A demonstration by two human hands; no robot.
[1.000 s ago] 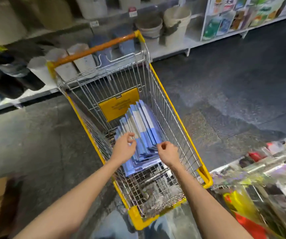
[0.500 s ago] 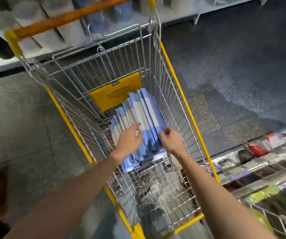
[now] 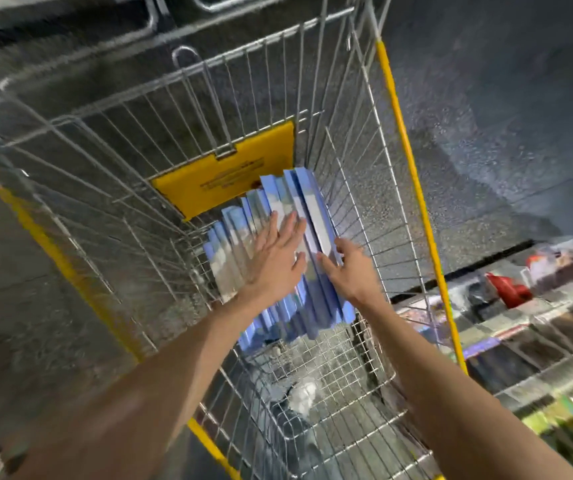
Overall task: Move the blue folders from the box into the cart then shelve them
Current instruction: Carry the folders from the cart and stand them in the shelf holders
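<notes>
A fanned stack of blue folders [image 3: 299,209] lies on the wire floor of the shopping cart [image 3: 396,109], against its right side. My left hand [image 3: 276,258] lies flat on top of the stack with its fingers spread. My right hand [image 3: 349,271] is at the stack's right edge, thumb on the top folders and fingers curled over the side of them. Both arms reach down into the cart from its near end. The lower folders are partly hidden under my hands.
A yellow plastic flap [image 3: 229,171] hangs on the cart's far wall just behind the folders. Low shelves of packaged goods [image 3: 534,327] run along the right of the cart. Grey floor [image 3: 486,98] surrounds the cart.
The view has dropped closer into the cart. My left hand has flattened and slid further onto the folders. My right hand has moved to the stack's right edge and taken hold there.
</notes>
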